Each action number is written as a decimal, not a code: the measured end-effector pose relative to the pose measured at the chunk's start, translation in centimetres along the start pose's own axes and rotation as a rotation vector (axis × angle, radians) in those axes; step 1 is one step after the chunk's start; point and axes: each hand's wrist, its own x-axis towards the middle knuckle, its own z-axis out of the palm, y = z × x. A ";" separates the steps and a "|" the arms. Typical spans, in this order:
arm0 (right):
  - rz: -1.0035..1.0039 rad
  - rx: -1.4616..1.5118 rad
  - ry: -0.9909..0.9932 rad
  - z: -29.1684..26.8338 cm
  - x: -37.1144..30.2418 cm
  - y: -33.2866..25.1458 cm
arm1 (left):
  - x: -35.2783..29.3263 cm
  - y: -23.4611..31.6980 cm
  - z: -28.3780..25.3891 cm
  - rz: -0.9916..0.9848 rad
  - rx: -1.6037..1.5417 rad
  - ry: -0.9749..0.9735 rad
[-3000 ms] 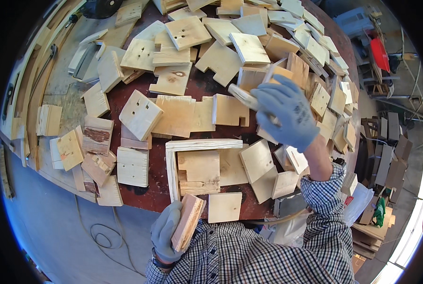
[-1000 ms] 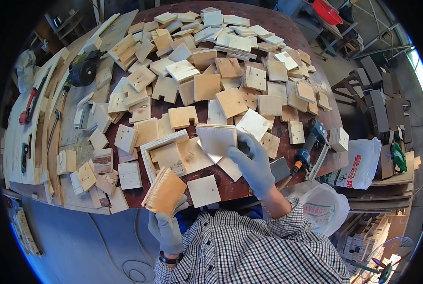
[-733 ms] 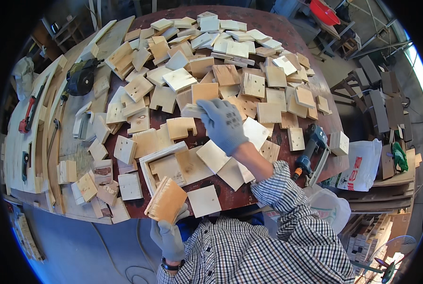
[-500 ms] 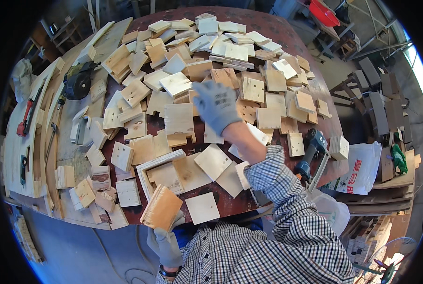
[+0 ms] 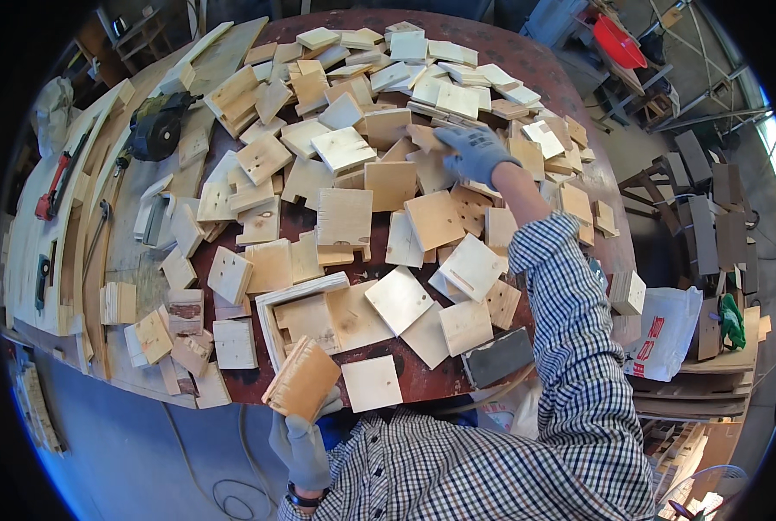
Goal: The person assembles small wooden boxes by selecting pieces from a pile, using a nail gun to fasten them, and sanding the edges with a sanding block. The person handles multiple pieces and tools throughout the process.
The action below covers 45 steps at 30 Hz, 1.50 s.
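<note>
The left hand, gloved in grey, is clamped on the lower end of an orange-faced wooden block, which tilts up across the near edge of the red-brown table. The right hand reaches far over the heap, its fingers against the edge of a brown board; whether they close on it cannot be told. Around that hand there is little room: boards lie against and over one another, many with an edge tipped up, such as the white-topped board to its left. The right sleeve spans the table's right side, near a small block stack by the edge. Just beyond the held block, pale strips form a corner frame beside a notched board. A pale square board lies at the near edge, just right of the held block; a strip of bare red tabletop separates it from a dark grey slab. A wider bare stretch runs along the far right edge, past the heap.
</note>
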 end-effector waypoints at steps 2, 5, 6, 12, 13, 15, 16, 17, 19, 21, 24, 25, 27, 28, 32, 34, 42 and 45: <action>0.124 0.220 0.174 0.3 -1.8 1.2 | 0.1 -0.7 -0.5 -0.011 0.006 0.000; 0.166 0.568 0.402 -0.6 -4.8 -0.3 | -0.2 -2.1 -1.3 -0.018 0.010 0.022; 0.133 0.624 0.431 -1.1 -6.0 -0.6 | -0.2 -2.5 -1.1 -0.008 0.000 0.007; 0.004 0.619 0.537 -4.3 -11.3 -4.9 | -0.7 -0.5 1.1 0.021 -0.015 -0.101; -0.066 0.612 0.592 -5.1 -12.2 -5.8 | -1.0 -0.2 1.1 0.031 0.006 -0.110; -0.214 0.614 0.696 -6.1 -13.7 -7.6 | -1.5 0.2 0.8 0.050 0.075 -0.112; -0.252 0.606 0.629 -6.5 -14.7 -8.2 | -1.7 0.2 0.5 0.055 0.123 -0.106; -0.339 0.489 0.679 -7.0 -15.0 -8.8 | -1.2 -0.1 0.5 0.129 0.174 -0.133; -0.341 0.377 0.643 -7.4 -16.8 -11.0 | -0.6 -0.6 -0.1 0.270 0.281 -0.160; -0.368 0.291 0.552 -8.5 -18.7 -13.5 | -0.4 -0.1 0.2 0.402 0.316 -0.149; -0.433 0.130 0.504 -8.6 -21.8 -16.9 | -0.3 0.9 0.3 0.568 0.602 -0.150; -0.436 0.163 0.501 -8.6 -22.8 -17.7 | -0.2 1.2 0.5 0.615 0.610 -0.153; -0.439 0.170 0.486 -8.9 -24.4 -19.4 | -0.3 1.4 0.7 0.660 0.619 -0.145; -0.443 0.197 0.459 -9.5 -25.4 -19.9 | -0.3 1.6 0.9 0.673 0.625 -0.136; -0.461 0.264 0.453 -8.9 -27.8 -21.0 | -0.1 2.2 1.5 0.676 0.717 -0.148; -0.450 0.287 0.429 -9.1 -28.3 -21.7 | 0.1 2.0 1.3 0.700 0.741 -0.164; -0.346 0.393 0.406 -7.1 -26.8 -21.7 | 0.1 1.2 0.0 0.651 0.627 -0.052; -0.287 0.370 0.559 -4.5 -24.6 -23.2 | 0.5 0.5 -2.1 0.466 0.388 0.147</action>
